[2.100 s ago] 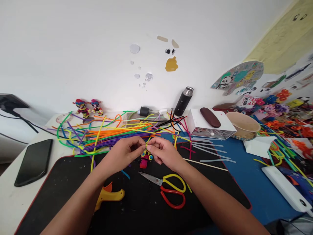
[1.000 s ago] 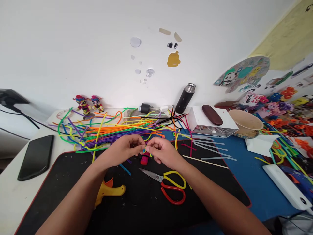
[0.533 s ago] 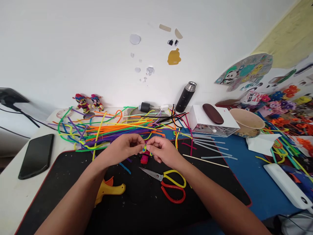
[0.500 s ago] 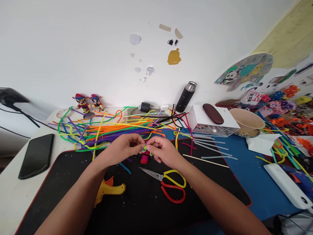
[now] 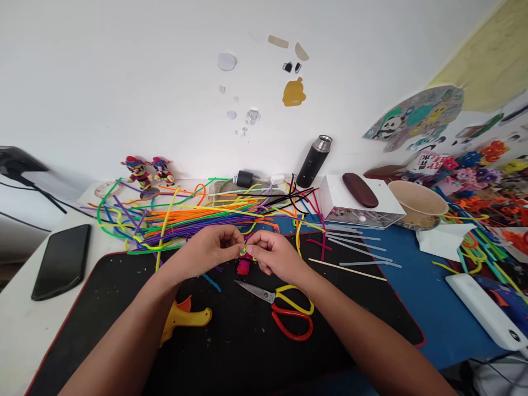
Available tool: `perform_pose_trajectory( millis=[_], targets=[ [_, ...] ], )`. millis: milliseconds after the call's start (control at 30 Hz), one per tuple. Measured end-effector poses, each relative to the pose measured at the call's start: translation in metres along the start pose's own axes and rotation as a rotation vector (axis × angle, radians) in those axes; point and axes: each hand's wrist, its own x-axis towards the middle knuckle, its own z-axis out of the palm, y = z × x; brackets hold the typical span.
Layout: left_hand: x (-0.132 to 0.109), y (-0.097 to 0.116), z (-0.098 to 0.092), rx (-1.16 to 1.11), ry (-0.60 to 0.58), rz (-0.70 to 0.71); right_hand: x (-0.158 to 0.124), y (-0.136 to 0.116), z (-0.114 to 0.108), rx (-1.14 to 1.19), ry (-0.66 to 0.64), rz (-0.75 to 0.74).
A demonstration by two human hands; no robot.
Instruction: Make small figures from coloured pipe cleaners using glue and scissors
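A small pipe-cleaner piece (image 5: 243,268), magenta with some yellow, is between my hands above the black mat (image 5: 231,368). My left hand (image 5: 212,247) pinches its upper end with thumb and forefinger. From the other side, my right hand (image 5: 275,254) closes thumb and fingers on the same piece. The fingers hide much of it. Just below lie scissors (image 5: 268,297) with one yellow and one red handle, blades pointing left. A yellow tool that looks like a glue gun (image 5: 192,318) lies partly behind my left forearm.
Behind my hands spreads a pile of coloured pipe cleaners (image 5: 198,214). Two small dolls (image 5: 138,171) stand at the back left, and a phone (image 5: 61,261) lies in front. To the right are a black flask (image 5: 313,162), a white box (image 5: 332,198), clear sticks (image 5: 358,247) and a bowl (image 5: 416,198).
Both hands stay almost in place, still pinching the piece. The view has shifted very slightly; nothing else visibly moves.
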Motion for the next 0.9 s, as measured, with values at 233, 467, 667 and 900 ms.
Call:
perform_pose_trajectory(
  millis=[233, 467, 667, 900],
  targets=[
    [-0.001, 0.002, -0.001, 0.015, -0.021, -0.015, 0.0, 0.0, 0.0, 0.001, -0.012, -0.004],
    [-0.002, 0.006, 0.0, 0.027, -0.037, -0.011, 0.0, 0.005, 0.0, -0.005, -0.025, -0.007],
    [-0.003, 0.005, 0.001, 0.031, -0.049, -0.013, 0.0, 0.007, 0.0, 0.001, -0.034, -0.007],
    [-0.002, 0.01, 0.001, 0.063, -0.008, -0.02, 0.0, 0.006, 0.0, 0.029, -0.02, -0.005]
  ],
)
